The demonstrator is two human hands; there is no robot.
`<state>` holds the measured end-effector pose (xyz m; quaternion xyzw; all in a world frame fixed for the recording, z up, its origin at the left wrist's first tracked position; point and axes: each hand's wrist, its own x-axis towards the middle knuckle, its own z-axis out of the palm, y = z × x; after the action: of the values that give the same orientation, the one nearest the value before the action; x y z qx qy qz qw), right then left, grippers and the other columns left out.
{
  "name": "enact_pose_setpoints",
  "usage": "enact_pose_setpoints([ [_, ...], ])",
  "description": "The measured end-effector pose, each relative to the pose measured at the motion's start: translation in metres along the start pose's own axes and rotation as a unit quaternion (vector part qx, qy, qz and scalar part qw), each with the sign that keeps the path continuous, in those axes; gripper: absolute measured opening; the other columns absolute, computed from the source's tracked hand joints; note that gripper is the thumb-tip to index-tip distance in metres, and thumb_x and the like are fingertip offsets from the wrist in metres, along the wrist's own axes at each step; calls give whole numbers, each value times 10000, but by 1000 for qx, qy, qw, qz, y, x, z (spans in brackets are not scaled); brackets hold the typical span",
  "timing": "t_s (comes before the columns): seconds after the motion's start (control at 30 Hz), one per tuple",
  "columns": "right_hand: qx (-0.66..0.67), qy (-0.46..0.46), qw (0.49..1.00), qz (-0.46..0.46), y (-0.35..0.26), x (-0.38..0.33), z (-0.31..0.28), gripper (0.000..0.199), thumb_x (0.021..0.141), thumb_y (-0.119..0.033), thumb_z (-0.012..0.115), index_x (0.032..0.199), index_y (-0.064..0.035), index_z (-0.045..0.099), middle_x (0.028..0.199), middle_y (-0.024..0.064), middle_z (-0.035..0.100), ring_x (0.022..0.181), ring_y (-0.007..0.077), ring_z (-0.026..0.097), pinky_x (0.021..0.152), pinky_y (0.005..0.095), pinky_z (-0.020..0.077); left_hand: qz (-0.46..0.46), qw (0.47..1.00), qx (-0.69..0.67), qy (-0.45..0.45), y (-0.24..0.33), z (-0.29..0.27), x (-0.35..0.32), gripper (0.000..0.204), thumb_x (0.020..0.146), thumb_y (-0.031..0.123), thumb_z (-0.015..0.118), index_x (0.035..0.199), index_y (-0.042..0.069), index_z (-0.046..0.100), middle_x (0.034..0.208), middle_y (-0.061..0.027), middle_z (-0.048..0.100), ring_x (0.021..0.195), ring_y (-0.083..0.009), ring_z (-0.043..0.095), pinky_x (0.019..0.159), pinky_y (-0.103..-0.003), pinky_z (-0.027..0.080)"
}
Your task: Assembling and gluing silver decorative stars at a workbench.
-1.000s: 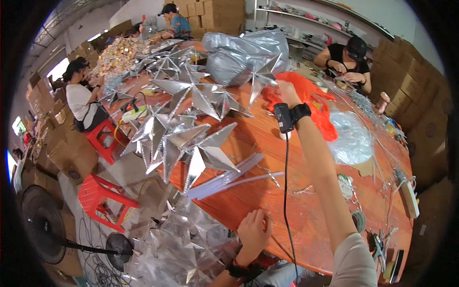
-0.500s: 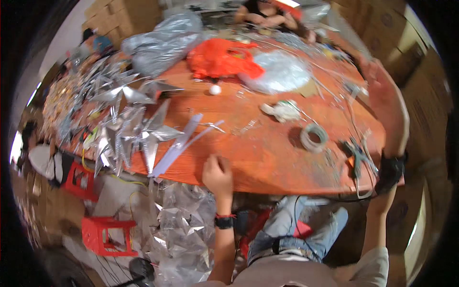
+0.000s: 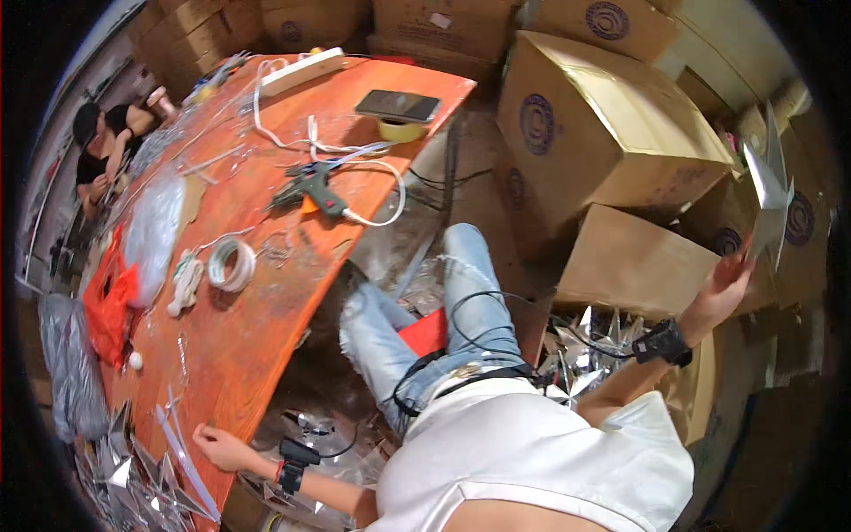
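Observation:
My right hand [image 3: 729, 285] is raised at the far right, its fingers closed on the lower edge of a silver star [image 3: 773, 199]. The star stands upright above the hand, seen nearly edge-on. Below this arm, several more silver stars [image 3: 589, 350] lie in an open cardboard box. My left hand [image 3: 223, 449] is at the table's near edge, fingers curled with nothing visible in them. Beside it lie pale strips [image 3: 188, 461]. A heap of silver stars [image 3: 120, 474] is at the table's lower left corner. Both wrists wear black straps.
On the orange table [image 3: 222, 355] are a tape roll [image 3: 232, 265], a green glue gun [image 3: 321, 191], a phone [image 3: 399, 105] on a yellow roll, a power strip [image 3: 303, 73] and plastic bags. Large cartons [image 3: 612, 124] stand at right. Another person [image 3: 111, 146] sits across the table.
My view has swung right, bringing the cartons and box of stars into sight. The right hand, with no star visible in it earlier, now has one. The left hand stays by the table edge.

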<state>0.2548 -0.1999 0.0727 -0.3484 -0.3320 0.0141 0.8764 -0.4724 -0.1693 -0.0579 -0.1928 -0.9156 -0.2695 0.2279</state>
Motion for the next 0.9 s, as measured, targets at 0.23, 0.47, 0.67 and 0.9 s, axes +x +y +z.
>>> enact_pose_setpoints([
  [0.23, -243, 193, 949, 57, 81, -39, -256, 320, 916, -176, 385, 1173, -4, 467, 1129, 95, 548, 956, 186, 531, 834, 275, 442, -5, 1000, 2, -23, -11, 4, 5, 340, 880, 405, 356, 1013, 188, 580, 941, -76, 633, 822, -327, 589, 642, -438, 436],
  [0.47, -85, 165, 955, 232, 164, -22, -212, 231, 877, -129, 445, 1054, -31, 556, 910, 76, 547, 840, 180, 514, 779, 262, 435, -2, 986, -163, 38, -5, -11, 5, 183, 850, 201, 458, 937, 107, 589, 845, -109, 634, 782, -272, 609, 676, -382, 462],
  [0.67, -103, 109, 949, 278, 191, -5, 2, 223, 868, -142, 471, 1055, -54, 555, 818, 36, 526, 725, 157, 499, 690, 238, 442, -54, 917, -380, 107, -11, -27, 14, 217, 824, 58, 503, 1036, 13, 495, 899, -95, 550, 784, -180, 535, 628, -284, 441],
  [0.9, -113, -188, 950, 223, 211, -72, 162, 310, 888, -206, 411, 1099, -1, 508, 1032, 72, 514, 861, 144, 471, 768, 255, 392, -95, 961, 2, 258, -83, -90, 47, 328, 816, 228, 546, 1052, 14, 467, 951, -153, 522, 852, -319, 517, 730, -387, 426],
])
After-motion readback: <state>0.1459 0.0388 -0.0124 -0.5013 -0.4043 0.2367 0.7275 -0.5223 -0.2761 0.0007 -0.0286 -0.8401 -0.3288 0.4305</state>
